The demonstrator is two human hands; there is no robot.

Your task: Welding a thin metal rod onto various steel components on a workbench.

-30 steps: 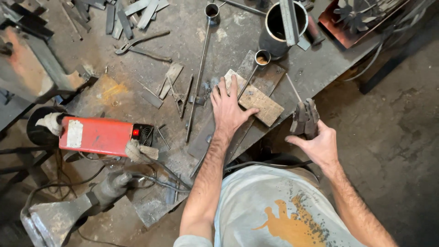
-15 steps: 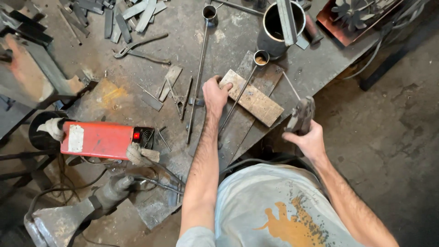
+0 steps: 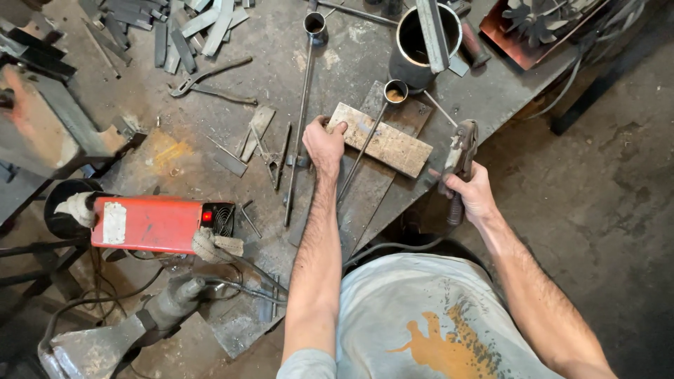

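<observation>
My left hand [image 3: 324, 146] grips the near left end of a rusty rectangular metal plate [image 3: 388, 142] that lies on the steel workbench [image 3: 232, 91]. A thin rod with a small cup at its far end [image 3: 372, 137] lies across that plate. My right hand [image 3: 474, 193] holds a welding electrode holder [image 3: 460, 158] by its handle, just off the bench's right edge, with a thin electrode [image 3: 441, 107] reaching toward the plate's far end. A dark cable runs down from the holder.
A red welding machine [image 3: 151, 223] stands at the bench's left front. A second long rod with a cup [image 3: 303, 105], pliers [image 3: 210, 77], several flat metal strips [image 3: 182, 31] and a black pot [image 3: 421, 42] lie farther back. A vise [image 3: 49, 126] is at left.
My left hand slid from flat on the bench up to the plate's end and closed on it. My right hand raised the electrode holder closer to the plate.
</observation>
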